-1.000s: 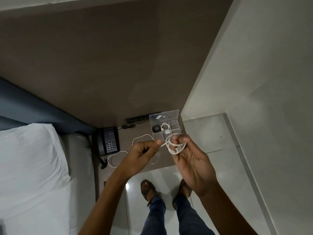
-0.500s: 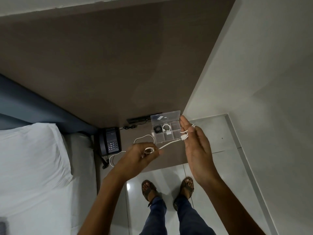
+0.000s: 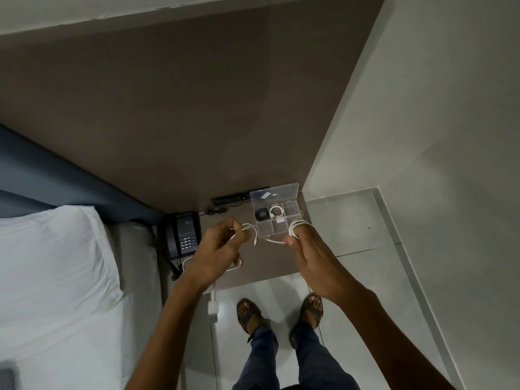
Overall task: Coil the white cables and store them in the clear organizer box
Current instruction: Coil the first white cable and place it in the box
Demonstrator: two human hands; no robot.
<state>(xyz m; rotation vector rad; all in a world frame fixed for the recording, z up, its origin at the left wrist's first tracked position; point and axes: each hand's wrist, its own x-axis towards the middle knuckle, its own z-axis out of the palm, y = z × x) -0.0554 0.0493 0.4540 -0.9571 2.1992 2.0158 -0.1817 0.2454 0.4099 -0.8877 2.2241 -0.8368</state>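
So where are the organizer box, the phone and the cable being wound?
clear organizer box [image 3: 292,192]: head view, open lid's right edge.
black telephone [image 3: 186,241]: head view, keypad.
white cable [image 3: 297,226]: head view, loops around right-hand fingers.

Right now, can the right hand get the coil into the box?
Probably yes. The right hand, cable looped round its fingers, sits beside the open box; nothing lies between. The left hand holds the tail.

White cable [image 3: 296,227]: several loops wound round the right hand's fingers, free end drooping at 9 o'clock of them. Clear organizer box [image 3: 277,211]: lid open, upright at 12 o'clock; holds a coiled white cable [image 3: 277,212] and a dark coil [image 3: 261,214].
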